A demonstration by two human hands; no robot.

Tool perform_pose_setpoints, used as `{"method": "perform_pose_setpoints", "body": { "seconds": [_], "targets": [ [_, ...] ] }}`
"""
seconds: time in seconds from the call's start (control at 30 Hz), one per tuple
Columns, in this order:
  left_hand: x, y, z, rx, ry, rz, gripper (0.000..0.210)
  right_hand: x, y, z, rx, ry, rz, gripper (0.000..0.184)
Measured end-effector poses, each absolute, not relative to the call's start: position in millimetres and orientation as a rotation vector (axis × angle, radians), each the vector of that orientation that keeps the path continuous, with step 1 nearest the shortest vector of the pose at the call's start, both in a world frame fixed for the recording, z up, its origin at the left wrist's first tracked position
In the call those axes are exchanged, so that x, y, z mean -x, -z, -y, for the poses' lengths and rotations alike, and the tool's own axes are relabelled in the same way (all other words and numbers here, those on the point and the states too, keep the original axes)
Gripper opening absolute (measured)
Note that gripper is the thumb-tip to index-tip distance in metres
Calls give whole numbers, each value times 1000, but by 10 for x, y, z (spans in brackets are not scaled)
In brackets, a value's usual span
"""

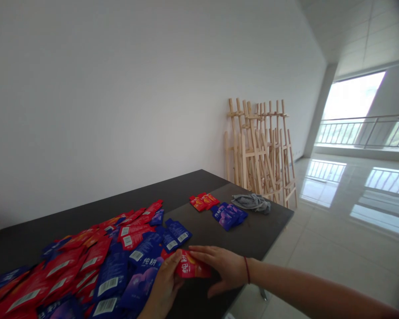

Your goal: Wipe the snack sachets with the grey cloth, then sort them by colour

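Observation:
A red pouch (197, 266) with white lettering is held between the thumb and fingers of my left hand (164, 283), above the near part of the dark table. My right hand (226, 266), with a red cord on its wrist, reaches over the pouch from the right. Its fingers are stretched out along the pouch's upper edge, and its thumb is spread apart below. Left of my hands lies a loose heap of red pouches (64, 261) and blue pouches (113, 270), overlapping at many angles. Two blue pouches (177, 232) lie together at the heap's right edge.
Farther back on the dark table (182, 208) lie a small group of red pouches (204, 201) and a group of blue pouches (228, 215). A grey cloth (252, 203) sits near the right corner. Wooden easels (257, 150) lean by the white wall beyond.

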State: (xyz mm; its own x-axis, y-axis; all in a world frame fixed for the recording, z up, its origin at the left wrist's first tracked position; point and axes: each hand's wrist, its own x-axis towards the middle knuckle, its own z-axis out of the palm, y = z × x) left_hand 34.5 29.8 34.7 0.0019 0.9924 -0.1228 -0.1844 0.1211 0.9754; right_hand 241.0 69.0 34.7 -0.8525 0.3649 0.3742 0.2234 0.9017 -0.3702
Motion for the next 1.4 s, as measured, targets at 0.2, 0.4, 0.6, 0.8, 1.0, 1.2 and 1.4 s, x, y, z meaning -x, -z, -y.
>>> {"method": "perform_pose_setpoints", "body": {
  "seconds": [0.2,0.4,0.6,0.8,1.0,1.2,1.4],
  "targets": [
    [-338,-256,-399,-726,-1212,-902,51,-2363,-394,-646,657,-417,2502,66],
    [-379,-172,-459,-850,-1138,-861,56,-2386,-729,-1363,1337,2,2425,48],
    [-414,-199,-416,-897,-1092,-931,57,-1868,-817,-2258,1731,230,2456,38],
    [-420,-209,-400,-917,-1060,-969,63,-1493,-611,-2636,1914,273,2401,34],
    [-445,-178,-387,-968,-1065,-961,62,-1644,-378,-2771,1770,206,2509,36],
    [-462,-150,-409,-1018,-1081,-936,62,-1931,-351,-2844,1590,132,2653,40],
    [-463,-133,-421,-1044,-1074,-937,60,-2058,-381,-2817,1515,117,2673,47]
  ]
}}
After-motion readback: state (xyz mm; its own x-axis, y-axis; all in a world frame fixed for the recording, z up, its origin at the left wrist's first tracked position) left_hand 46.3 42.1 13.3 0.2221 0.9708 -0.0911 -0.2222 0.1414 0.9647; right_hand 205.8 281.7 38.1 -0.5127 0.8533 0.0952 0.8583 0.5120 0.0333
